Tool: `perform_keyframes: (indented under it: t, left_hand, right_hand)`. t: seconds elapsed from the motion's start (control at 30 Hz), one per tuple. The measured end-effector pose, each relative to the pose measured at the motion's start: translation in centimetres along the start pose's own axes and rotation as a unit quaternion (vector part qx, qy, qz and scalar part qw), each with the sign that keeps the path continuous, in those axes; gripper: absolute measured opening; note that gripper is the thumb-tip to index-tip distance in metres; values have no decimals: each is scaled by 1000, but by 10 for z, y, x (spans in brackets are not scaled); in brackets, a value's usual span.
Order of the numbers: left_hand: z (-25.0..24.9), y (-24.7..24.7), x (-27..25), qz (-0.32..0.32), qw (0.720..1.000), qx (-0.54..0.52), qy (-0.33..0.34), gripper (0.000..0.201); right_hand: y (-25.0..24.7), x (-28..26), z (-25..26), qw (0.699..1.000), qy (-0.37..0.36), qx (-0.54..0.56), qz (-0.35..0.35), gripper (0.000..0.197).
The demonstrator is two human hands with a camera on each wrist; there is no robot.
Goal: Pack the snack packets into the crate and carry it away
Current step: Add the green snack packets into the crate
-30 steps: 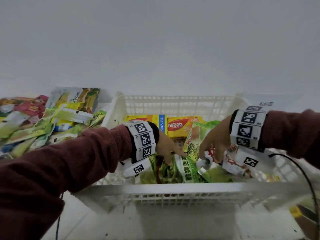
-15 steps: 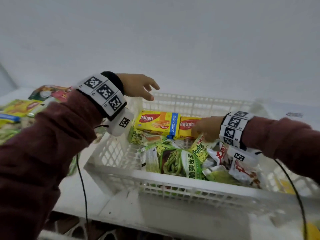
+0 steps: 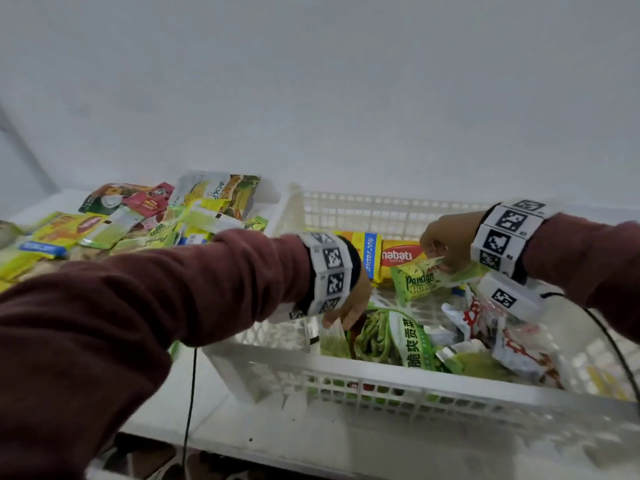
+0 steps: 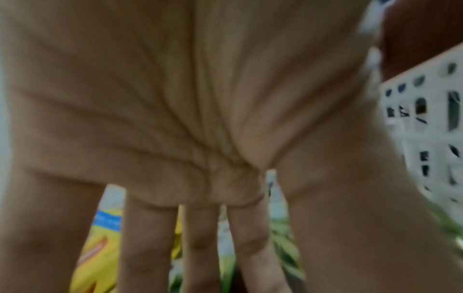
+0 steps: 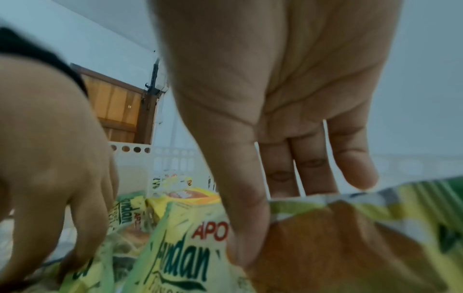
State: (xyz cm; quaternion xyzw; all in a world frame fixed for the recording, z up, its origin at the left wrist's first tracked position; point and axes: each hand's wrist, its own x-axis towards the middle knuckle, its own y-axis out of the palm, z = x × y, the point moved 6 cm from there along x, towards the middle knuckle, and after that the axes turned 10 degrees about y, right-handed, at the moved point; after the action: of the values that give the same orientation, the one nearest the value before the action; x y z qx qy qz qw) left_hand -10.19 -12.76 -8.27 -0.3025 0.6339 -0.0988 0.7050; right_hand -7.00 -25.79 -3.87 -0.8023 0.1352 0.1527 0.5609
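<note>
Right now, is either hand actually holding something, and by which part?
The right hand pinches the green Pandan packet by its top edge. The left hand reaches into the crate, fingers straight, holding nothing.

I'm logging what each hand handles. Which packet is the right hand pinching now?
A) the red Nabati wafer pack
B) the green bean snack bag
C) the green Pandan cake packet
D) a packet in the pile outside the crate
C: the right hand pinches the Pandan cake packet by its top edge, inside the crate.
</note>
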Motion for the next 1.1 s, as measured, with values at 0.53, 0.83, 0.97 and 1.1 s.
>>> perform_keyframes:
  t: [0.53,0.83,0.97,1.1]
  left_hand:
    - [44,-45,-106,-304,940,-136,-71,23]
    - [86,-15,-153,-358,899,-195,-161,25]
    - [92,-10,-154,-363,893,-205,-168,13]
    - [92,-13,-154,-375,877,-263,-143,31]
  right_hand:
    - [-52,8,31,982,-48,162,-88,15]
    - [-41,38,139,969,-138,204,-7,22]
    - [-38,43,153,984,-133,100,-71,27]
    - [-39,38,142,983,-86,110,-117,29]
